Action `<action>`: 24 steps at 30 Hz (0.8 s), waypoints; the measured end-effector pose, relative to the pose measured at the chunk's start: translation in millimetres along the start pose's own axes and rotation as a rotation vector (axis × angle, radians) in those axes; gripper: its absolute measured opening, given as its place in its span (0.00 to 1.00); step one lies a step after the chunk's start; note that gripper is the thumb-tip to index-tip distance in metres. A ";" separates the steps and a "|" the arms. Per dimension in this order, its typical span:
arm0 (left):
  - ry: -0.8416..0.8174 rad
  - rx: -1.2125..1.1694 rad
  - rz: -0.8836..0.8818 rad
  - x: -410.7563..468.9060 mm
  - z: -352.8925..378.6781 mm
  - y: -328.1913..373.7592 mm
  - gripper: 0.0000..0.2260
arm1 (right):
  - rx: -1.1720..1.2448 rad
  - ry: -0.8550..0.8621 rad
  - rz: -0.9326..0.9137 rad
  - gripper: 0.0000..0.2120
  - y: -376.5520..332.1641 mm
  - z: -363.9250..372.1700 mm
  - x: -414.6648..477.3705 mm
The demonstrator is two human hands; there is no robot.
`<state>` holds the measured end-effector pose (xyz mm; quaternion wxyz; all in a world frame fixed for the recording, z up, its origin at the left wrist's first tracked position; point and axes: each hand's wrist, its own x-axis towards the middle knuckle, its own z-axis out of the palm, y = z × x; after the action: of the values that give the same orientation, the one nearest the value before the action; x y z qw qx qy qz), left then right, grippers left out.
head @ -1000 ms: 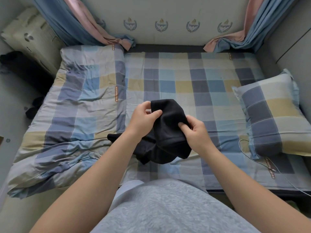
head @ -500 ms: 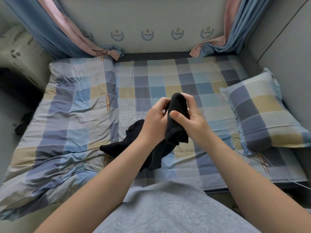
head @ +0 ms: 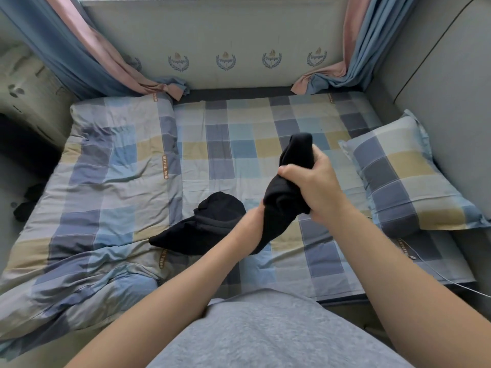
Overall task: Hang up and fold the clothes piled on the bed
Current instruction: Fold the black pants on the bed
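— What has the right hand (head: 314, 188) got?

— The black garment (head: 285, 200). Fingers and thumb are curled tight round a bunched fold of it, just right of the frame's centre. A rounded end of the cloth sticks up above the fist.

— And the left hand (head: 256, 215)?

— Only its heel shows, at the wrist. The rest is buried in the dark cloth just under the right fist, so I cannot tell whether it grips or lies flat.

— Where does the rest of the garment go?

— It hangs down from the two hands. Its other end lies crumpled on the checked sheet (head: 239, 144) in the middle of the frame, its tip reaching onto the edge of the quilt (head: 106, 187).

— Where is the quilt?

— Spread over the left half of the bed, in the same blue, grey and yellow checks, rumpled towards the lower left.

— Anything on the right?

— A matching pillow (head: 403, 179) at the right edge, against a grey panel. A thin white cable (head: 449, 280) runs off the mattress below it, at the lower right.

— Further out?

— Blue and pink curtains (head: 87, 57) hang in the upper left and upper right corners, their ends resting at the far edge of the bed. Dark things (head: 25, 205) lie on the floor at the far left, too dim to identify. The person's grey top (head: 265, 330) fills the bottom centre.
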<state>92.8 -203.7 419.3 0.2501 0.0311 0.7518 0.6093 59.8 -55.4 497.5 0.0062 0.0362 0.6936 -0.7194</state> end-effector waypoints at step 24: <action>0.245 -0.631 0.046 -17.1 -50.0 62.7 0.19 | -0.221 -0.650 0.486 0.18 96.4 32.5 -44.9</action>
<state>70.8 -238.7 490.2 0.1414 -0.1042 0.5498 0.8166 108.9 -93.4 405.3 0.3979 -0.0310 0.7000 -0.5922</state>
